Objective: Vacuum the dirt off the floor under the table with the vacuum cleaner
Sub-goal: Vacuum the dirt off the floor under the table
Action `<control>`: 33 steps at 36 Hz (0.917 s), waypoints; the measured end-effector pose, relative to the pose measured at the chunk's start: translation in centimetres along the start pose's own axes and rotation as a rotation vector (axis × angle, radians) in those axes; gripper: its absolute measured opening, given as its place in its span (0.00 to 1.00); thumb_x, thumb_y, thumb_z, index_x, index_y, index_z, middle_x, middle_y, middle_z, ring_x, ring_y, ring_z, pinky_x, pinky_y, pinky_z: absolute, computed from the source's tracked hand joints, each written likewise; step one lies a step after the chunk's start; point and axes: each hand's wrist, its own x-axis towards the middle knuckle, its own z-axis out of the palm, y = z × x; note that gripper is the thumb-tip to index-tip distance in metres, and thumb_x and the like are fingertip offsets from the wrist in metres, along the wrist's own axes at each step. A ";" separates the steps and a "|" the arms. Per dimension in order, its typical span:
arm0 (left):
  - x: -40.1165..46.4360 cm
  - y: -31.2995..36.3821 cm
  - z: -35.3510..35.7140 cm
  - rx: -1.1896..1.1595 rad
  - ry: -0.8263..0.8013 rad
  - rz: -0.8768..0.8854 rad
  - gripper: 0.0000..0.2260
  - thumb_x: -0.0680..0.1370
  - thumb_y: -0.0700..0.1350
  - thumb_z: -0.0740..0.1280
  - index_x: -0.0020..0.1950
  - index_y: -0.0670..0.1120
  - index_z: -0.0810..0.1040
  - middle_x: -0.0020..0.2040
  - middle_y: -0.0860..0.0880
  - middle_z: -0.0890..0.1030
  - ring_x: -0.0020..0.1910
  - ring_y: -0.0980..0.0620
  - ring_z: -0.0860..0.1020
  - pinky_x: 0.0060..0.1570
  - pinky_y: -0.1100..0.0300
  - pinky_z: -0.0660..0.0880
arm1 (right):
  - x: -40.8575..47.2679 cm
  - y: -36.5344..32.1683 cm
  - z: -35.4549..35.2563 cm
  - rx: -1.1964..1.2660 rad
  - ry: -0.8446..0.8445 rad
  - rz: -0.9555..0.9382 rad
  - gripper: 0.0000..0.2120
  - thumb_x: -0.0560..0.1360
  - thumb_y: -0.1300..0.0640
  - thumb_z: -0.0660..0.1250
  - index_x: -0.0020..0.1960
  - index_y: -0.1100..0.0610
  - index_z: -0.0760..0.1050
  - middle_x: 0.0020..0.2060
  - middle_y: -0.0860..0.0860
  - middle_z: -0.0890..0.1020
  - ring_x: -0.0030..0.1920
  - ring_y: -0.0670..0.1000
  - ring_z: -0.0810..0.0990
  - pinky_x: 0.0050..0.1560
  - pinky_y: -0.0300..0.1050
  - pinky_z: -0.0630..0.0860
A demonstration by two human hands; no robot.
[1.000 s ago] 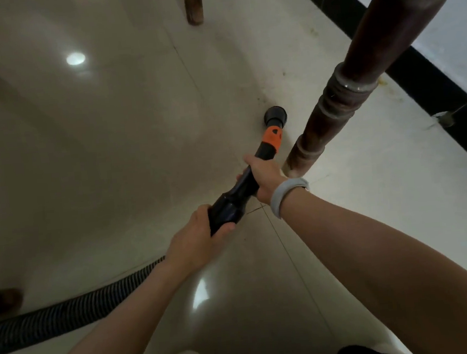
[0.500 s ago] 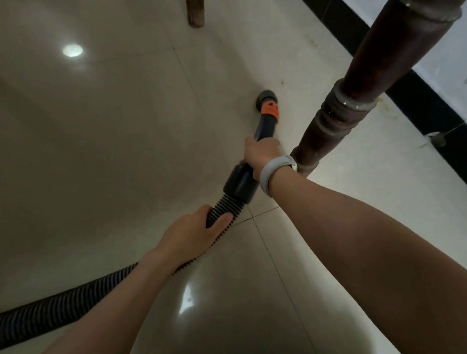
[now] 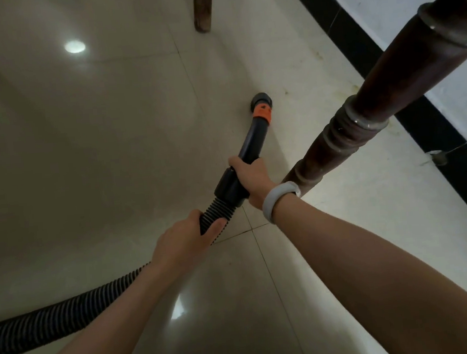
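Note:
A black vacuum wand (image 3: 252,144) with an orange collar (image 3: 261,114) ends in a round nozzle (image 3: 261,101) that sits on the pale tiled floor (image 3: 112,159). My right hand (image 3: 252,176), with a white band on its wrist, grips the wand just above its black cuff. My left hand (image 3: 187,238) holds the ribbed black hose (image 3: 55,316) right behind the cuff. The hose trails off to the lower left. A few small dark specks lie on the tiles right of the nozzle.
A turned dark wooden table leg (image 3: 363,120) stands just right of my right hand. Another leg (image 3: 202,7) stands at the top centre, and a third shows at the top left edge. A black skirting board (image 3: 434,131) and a white wall run along the right.
The wand has slid forward across the floor. My left hand has shifted from the black cuff back onto the ribbed hose. My right hand keeps its grip.

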 end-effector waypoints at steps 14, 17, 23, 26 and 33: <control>3.7 2.3 -3.7 0.057 -0.073 0.081 0.18 0.78 0.63 0.56 0.55 0.50 0.69 0.44 0.53 0.75 0.41 0.55 0.75 0.39 0.60 0.71 | 2.3 -5.9 -2.2 0.142 0.205 0.056 0.25 0.75 0.54 0.66 0.68 0.61 0.64 0.56 0.58 0.75 0.54 0.59 0.75 0.54 0.55 0.76; 4.7 2.7 -3.8 0.009 -0.090 0.037 0.18 0.78 0.63 0.57 0.55 0.49 0.68 0.47 0.50 0.77 0.44 0.52 0.76 0.43 0.58 0.73 | 2.1 -5.0 -1.5 0.209 0.121 0.089 0.24 0.73 0.52 0.69 0.65 0.58 0.64 0.54 0.56 0.75 0.53 0.59 0.76 0.54 0.57 0.77; 5.8 4.9 -4.9 -0.001 -0.060 0.086 0.20 0.78 0.64 0.57 0.56 0.48 0.71 0.47 0.50 0.79 0.44 0.50 0.79 0.44 0.56 0.75 | 2.9 -6.3 -1.1 0.107 0.204 -0.055 0.30 0.75 0.50 0.68 0.68 0.61 0.58 0.49 0.56 0.73 0.52 0.59 0.77 0.55 0.58 0.77; 6.2 5.4 -5.2 -0.044 -0.113 0.148 0.18 0.78 0.63 0.57 0.54 0.50 0.70 0.44 0.51 0.78 0.42 0.51 0.78 0.43 0.56 0.75 | 3.5 -7.3 -1.6 0.048 0.281 -0.092 0.30 0.76 0.48 0.64 0.69 0.61 0.55 0.49 0.57 0.73 0.53 0.61 0.77 0.56 0.60 0.76; 5.5 3.5 -6.0 0.054 -0.158 0.124 0.16 0.78 0.61 0.60 0.56 0.49 0.72 0.46 0.53 0.77 0.42 0.54 0.76 0.42 0.60 0.72 | 4.4 -6.7 -2.4 0.054 0.556 0.019 0.29 0.78 0.46 0.60 0.70 0.62 0.56 0.59 0.60 0.72 0.58 0.61 0.74 0.62 0.58 0.71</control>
